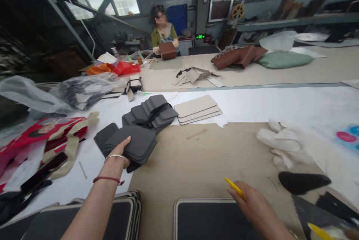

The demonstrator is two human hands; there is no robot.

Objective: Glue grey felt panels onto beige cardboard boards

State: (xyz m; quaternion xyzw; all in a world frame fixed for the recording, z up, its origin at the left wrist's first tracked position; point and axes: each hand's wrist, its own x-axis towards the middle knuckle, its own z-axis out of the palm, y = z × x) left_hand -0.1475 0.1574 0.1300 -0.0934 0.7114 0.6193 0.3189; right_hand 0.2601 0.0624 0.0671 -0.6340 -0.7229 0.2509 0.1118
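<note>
My left hand is closed on a small stack of dark grey panels with rounded corners. Its thumb lies on top and the other fingers are hidden underneath. Just beyond lies a fanned bundle of similar grey panels, with a black tie across it. In my right hand is a slim yellow pointed tool, its tip sticking out past the fingers. Below that hand is a black panel with a pale edge. More pale-edged black panels are piled under my left forearm.
Beige panels lie beyond the cardboard sheet. Coloured strips and plastic bags crowd the left. White cloth, a black pad and another yellow tool are at right. A co-worker holds a brown piece across the table.
</note>
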